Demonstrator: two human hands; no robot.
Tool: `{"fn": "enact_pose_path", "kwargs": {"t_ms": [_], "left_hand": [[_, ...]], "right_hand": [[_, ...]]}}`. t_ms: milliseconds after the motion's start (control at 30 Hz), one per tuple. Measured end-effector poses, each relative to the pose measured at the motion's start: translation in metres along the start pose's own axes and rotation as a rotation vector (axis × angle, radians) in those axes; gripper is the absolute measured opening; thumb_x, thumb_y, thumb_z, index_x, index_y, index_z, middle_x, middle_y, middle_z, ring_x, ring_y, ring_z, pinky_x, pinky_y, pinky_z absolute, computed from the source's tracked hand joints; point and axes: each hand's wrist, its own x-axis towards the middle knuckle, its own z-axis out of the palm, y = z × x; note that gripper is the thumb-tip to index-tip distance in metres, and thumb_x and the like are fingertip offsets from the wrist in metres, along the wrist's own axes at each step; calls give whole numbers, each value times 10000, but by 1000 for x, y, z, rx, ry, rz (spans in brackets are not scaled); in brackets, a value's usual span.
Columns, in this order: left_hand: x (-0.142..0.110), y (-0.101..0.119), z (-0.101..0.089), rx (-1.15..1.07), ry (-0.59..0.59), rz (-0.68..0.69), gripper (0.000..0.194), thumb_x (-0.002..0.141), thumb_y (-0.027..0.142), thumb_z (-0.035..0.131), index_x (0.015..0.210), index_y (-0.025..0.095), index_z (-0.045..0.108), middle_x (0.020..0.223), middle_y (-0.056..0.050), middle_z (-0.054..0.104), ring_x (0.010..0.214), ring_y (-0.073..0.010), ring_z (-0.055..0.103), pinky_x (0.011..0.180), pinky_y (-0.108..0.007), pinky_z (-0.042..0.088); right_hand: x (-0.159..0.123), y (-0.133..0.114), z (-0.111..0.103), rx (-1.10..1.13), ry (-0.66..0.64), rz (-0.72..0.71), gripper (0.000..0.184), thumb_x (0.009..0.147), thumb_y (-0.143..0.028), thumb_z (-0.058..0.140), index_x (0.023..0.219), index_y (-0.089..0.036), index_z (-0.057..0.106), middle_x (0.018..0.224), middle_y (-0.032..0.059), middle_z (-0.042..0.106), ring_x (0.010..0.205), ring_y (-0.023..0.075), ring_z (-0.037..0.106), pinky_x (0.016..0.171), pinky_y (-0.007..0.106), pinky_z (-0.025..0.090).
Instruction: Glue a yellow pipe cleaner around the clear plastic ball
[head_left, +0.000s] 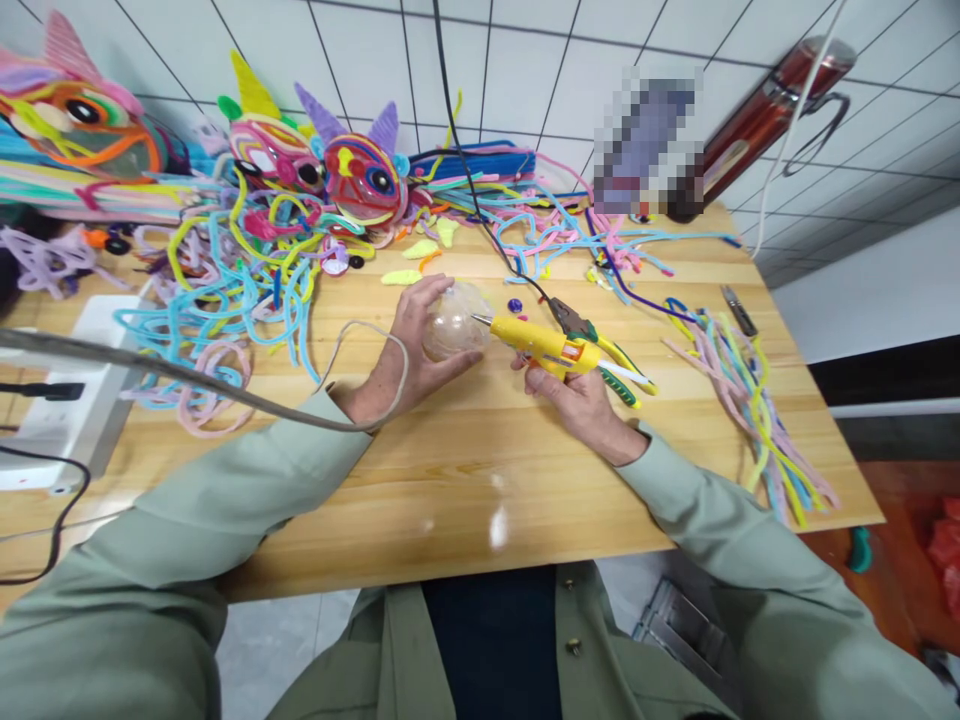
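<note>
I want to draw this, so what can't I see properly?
All in the head view:
- Part of the clear ball: covered by the left hand.
- Most of the yellow glue gun's handle: covered by the right hand.
- The pixelated thing beside the red flask: blurred into squares.
- White power strip: cut off by the left edge.

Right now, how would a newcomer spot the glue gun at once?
At the wooden table, find the left hand cupping a clear ball. The glue gun points at it from the right hand: yellow-bodied with a metal nozzle, unlike the dark-headed pliers behind it.
</note>
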Motion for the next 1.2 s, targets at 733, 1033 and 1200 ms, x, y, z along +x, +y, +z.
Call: {"fn": "enact_pose_path", "kwargs": {"t_ms": [733, 1033, 1200], "left_hand": [[0, -4, -3, 52, -38, 33, 946, 1049, 814, 792, 1753, 298, 427, 1791, -216, 546, 1746, -460, 490, 1472, -732, 394], [0, -4, -1, 35, -11, 52, 937, 1057, 833, 780, 1756, 306, 445, 1780, -200, 557, 1735, -439, 505, 1475, -706, 405], [1, -3, -4, 27, -44, 62, 947, 1065, 810, 787, 1779, 314, 413, 1800, -204, 542, 1748, -441, 494, 1481, -709, 399]], "right_hand": [[0, 0, 1, -37, -4, 0, 591, 991, -829, 819, 1083, -247, 862, 998, 64, 838, 841, 217, 724, 803, 388, 655], [0, -3, 3, -54, 2, 10, 614, 973, -850, 827, 1170, -271, 884, 1063, 75, 866, 968, 263, 783, 907, 437, 682], [0, -4, 3, -27, -3, 13, 596, 973, -833, 844, 1166, -270, 884, 1084, 77, 867, 1002, 261, 793, 954, 445, 679]]}}
